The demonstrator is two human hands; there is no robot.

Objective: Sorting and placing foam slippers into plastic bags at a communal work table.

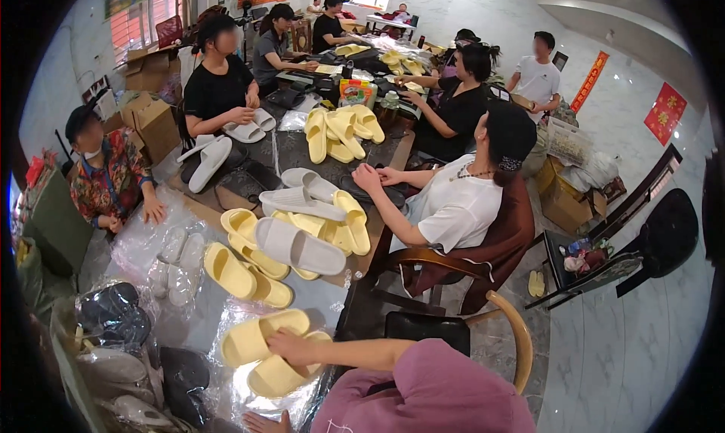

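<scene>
Two yellow slippers (pixel 245 342) lie side by side on clear plastic wrap at the near end of the table. My right hand (pixel 296 350) reaches in from the right, its fingers bent over the edge where the pair meets and gripping the upper slipper. The fingertips are partly hidden against it. At the lower edge my left hand (pixel 266 422) rests with fingers apart on the plastic, holding nothing; its lower part is cut off. Just beyond my right hand lie more yellow slippers (pixel 230 271) and a grey slipper (pixel 300 246) stacked across others.
Bagged dark slippers (pixel 113 312) and bagged pale slippers (pixel 181 263) lie to the left. Several people sit along the long table, one in a white shirt (pixel 464 206) nearest on the right. A wooden-armed chair (pixel 513 335) stands beside me. Cardboard boxes (pixel 151 123) line the left wall.
</scene>
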